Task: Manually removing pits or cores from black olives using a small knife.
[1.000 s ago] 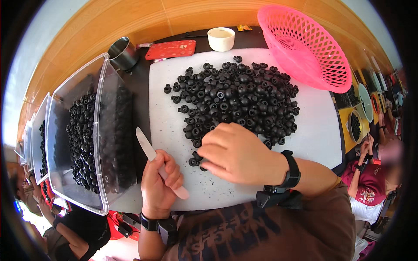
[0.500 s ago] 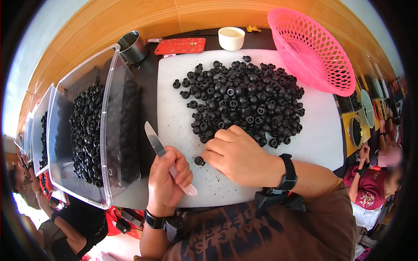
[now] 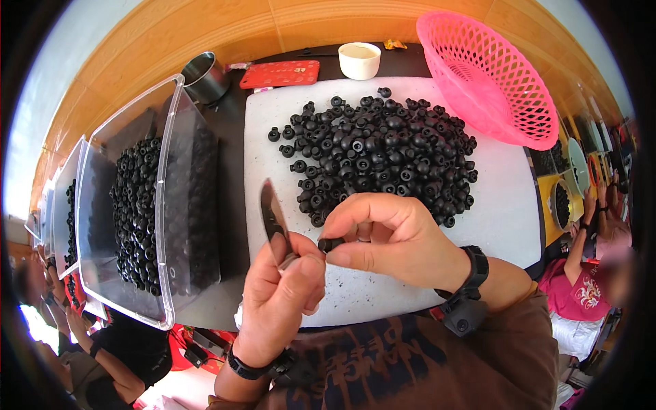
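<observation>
My left hand (image 3: 283, 287) is closed around a small knife (image 3: 272, 217), its blade pointing up and away from me. Close beside it, my right hand (image 3: 396, 239) pinches one small black rounded plastic part (image 3: 331, 244) between thumb and fingers, right by the left thumb. Whether the knife touches that part I cannot tell. Beyond both hands, a heap of the same black knob-like parts (image 3: 389, 147), many with a hole in a short collar, lies on the white board (image 3: 492, 225). Dark specks are scattered over the board's near side.
At left stands a clear plastic bin (image 3: 164, 205) holding many black parts. Along the back are a steel cup (image 3: 205, 78), a red phone-shaped case (image 3: 280, 74) and a white cup (image 3: 359, 63). A pink perforated basket (image 3: 492, 82) leans at back right. Other people sit at both sides.
My right hand has picked the lone black part off the board and lifted it beside my left hand. My left hand moved right and turned, bringing the knife along.
</observation>
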The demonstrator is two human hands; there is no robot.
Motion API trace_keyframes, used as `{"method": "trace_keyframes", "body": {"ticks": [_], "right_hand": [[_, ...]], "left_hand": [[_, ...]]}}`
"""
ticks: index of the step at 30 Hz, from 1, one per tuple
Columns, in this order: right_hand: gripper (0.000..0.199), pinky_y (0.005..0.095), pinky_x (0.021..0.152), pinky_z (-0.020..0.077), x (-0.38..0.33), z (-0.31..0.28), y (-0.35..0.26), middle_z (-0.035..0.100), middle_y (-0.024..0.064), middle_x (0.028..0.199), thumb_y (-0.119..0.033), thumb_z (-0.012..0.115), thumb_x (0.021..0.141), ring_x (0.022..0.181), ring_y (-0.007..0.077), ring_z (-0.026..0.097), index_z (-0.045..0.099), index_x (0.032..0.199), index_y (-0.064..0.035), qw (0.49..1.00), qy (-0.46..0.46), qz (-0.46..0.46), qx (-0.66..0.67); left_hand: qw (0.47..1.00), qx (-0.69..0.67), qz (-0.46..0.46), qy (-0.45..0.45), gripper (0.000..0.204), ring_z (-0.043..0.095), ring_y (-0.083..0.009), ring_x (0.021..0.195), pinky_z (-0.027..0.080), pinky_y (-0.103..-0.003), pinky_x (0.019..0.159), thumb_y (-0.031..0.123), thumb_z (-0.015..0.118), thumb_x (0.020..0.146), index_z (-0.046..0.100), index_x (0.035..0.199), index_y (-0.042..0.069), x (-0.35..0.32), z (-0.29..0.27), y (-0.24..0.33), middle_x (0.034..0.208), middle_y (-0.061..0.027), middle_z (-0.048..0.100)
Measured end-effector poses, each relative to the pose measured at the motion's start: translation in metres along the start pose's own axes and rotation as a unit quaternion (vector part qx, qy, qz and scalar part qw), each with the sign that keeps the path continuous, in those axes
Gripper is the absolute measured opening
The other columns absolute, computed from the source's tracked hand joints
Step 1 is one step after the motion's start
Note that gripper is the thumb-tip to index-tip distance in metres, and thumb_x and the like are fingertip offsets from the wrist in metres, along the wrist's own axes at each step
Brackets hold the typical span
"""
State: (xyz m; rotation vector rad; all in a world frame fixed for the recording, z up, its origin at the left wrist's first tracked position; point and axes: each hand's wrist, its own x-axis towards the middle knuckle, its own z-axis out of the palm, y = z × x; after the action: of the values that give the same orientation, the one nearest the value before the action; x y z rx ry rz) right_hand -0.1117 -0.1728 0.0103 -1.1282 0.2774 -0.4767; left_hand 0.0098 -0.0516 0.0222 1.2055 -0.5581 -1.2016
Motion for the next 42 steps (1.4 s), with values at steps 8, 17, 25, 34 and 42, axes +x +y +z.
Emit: {"method": "trace_keyframes", "body": {"ticks": [8,17,25,34,42], "right_hand": [[0.025,0.0253,0.074,0.0448,-0.004,-0.009,-0.006,0.055,0.0076,0.099,0.004,0.061,0.077,0.088,0.0152,0.055,0.061,0.101,-0.0018,0.969,-0.068,-0.135,-0.196],[0.033,0.0234,0.071,0.0458,-0.009,-0.007,-0.007,0.056,0.0088,0.1,0.001,0.067,0.074,0.08,0.0132,0.057,0.059,0.106,-0.001,0.98,-0.045,-0.1,-0.168],[0.028,0.0308,0.079,0.045,-0.007,-0.004,-0.004,0.057,0.0128,0.101,-0.008,0.061,0.081,0.087,0.0221,0.057,0.056,0.107,0.0013,0.949,-0.035,-0.198,-0.244],[0.031,0.0273,0.062,0.041,-0.009,-0.006,-0.008,0.054,0.0089,0.082,-0.012,0.059,0.082,0.07,0.0183,0.051,0.055,0.11,0.0019,0.948,-0.064,-0.167,-0.262],[0.031,0.027,0.06,0.0421,-0.009,-0.004,-0.011,0.057,0.0101,0.081,-0.009,0.059,0.08,0.07,0.0192,0.054,0.055,0.109,0.0011,0.938,-0.091,-0.173,-0.287]], "left_hand": [[0.998,-0.058,-0.007,-0.001,0.023,0.034,-0.0079,0.041,0.029,-0.021,0.037,0.025,0.048,0.089,0.044,0.088,0.003,0.003,0.003,-0.007,0.057,-0.0028,0.044],[0.984,-0.16,-0.044,-0.064,0.02,0.037,-0.0085,0.048,0.03,-0.023,0.042,0.023,0.045,0.092,0.047,0.098,0.004,0.001,0.002,-0.008,0.064,-0.0027,0.046],[0.996,-0.087,-0.008,-0.002,0.023,0.035,-0.0076,0.044,0.028,-0.022,0.039,0.026,0.045,0.091,0.047,0.092,0.003,-0.001,0.008,-0.008,0.058,-0.0018,0.043],[0.964,0.233,0.097,0.087,0.006,0.047,-0.0104,0.057,0.038,-0.022,0.051,0.001,0.048,0.083,0.052,0.081,-0.001,-0.011,0.001,0.0,0.066,-0.0052,0.052],[0.83,0.487,0.272,0.019,0.015,0.051,-0.0263,0.052,0.04,-0.032,0.045,-0.002,0.059,0.069,0.052,0.082,0.0,-0.008,0.006,0.003,0.066,-0.0109,0.051]]}}
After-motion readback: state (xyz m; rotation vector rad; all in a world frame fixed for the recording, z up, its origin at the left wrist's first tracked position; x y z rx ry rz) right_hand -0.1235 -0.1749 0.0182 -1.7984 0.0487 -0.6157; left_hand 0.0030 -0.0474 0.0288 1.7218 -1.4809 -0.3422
